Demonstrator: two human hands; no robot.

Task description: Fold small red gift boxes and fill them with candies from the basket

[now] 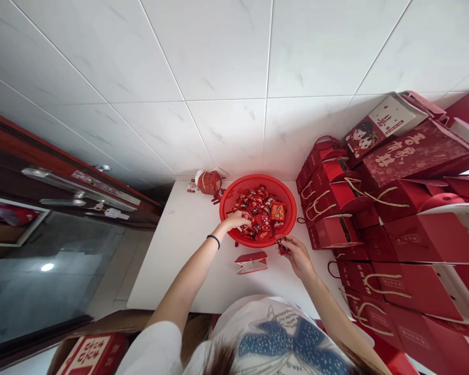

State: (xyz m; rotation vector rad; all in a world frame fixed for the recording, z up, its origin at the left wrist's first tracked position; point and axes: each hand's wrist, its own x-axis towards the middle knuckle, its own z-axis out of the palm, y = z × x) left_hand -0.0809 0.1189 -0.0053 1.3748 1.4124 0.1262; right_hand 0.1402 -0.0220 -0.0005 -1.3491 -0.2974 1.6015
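A round red plastic basket point(226, 190) stands on the white table, heaped with small red wrapped candies point(261, 200). My left hand point(236, 221) reaches over its near left rim, fingers closed on what looks like a wrapped candy among the pile. My right hand point(299, 258) is just outside the near right rim, with dark red wrapped candies point(283, 245) pinched between thumb and fingers. Between my hands, in front of the basket, a small red paper bag point(252, 263) sits with its mouth open. A larger red and yellow packet point(278, 211) lies on top of the candies.
Red gift boxes point(406, 237) with cord handles are stacked along the right. A red jar point(211, 182) lies on the white table point(156, 250) by the tiled wall. At left is a dark door point(62, 182); a carton point(133, 317) stands below the near edge.
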